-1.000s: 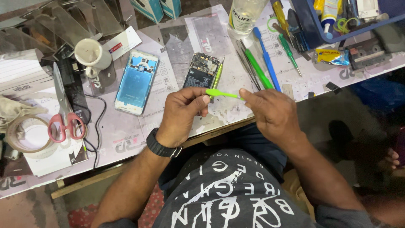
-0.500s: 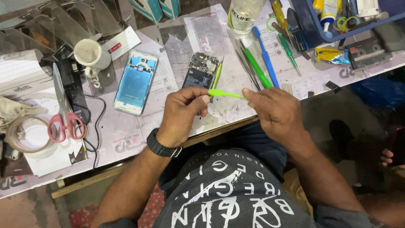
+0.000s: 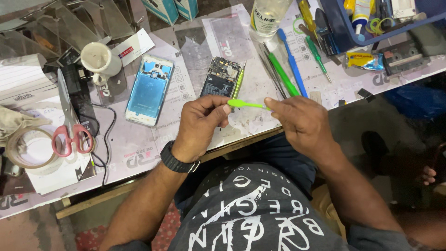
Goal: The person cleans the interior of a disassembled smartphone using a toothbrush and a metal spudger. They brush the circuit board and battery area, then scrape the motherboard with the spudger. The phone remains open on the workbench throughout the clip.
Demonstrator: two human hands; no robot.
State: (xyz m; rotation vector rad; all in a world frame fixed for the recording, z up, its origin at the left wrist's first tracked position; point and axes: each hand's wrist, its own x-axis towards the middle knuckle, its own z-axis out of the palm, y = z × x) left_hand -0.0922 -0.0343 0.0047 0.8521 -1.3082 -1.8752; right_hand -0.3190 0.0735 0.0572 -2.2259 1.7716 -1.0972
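At the near edge of the desk (image 3: pixel 260 123), mid-span: left hand (image 3: pixel 200 125) and right hand (image 3: pixel 302 123) both raised just above the surface, sharing 1 bright green pry tool (image 3: pixel 246 104). Left hand closed, thumb and forefinger clamped on the tool's wider end; black wristwatch (image 3: pixel 176 160) on that wrist. Right hand closed too, fingertips pinched on the thin tip of the same tool. Tool held roughly level, spanning the gap between the 2 hands.

Just beyond the hands, toward the far edge: opened phone (image 3: pixel 223 76) lying flat, circuit board and dark inner parts exposed, a thin yellow-green strip along its right side. Left of it, apart: pale blue phone back frame (image 3: pixel 151 90), also flat. Right of the opened phone: green-handled tool (image 3: pixel 283 74) and blue-handled tool (image 3: pixel 292 60) lying side by side, with thin metal tweezers beside them.

Far edge, centre: clear plastic bottle (image 3: pixel 269 14). Far-right corner: blue tray (image 3: pixel 344 32) holding assorted small items; green screwdriver (image 3: pixel 318 58) just beside it.

Left part of the desk: white cup (image 3: pixel 100 58), scissors with pink handles (image 3: pixel 69 125) resting on paper, roll of tape (image 3: pixel 25 148) touching the scissor handles' side, black cable (image 3: pixel 104 139) looping toward the near edge.
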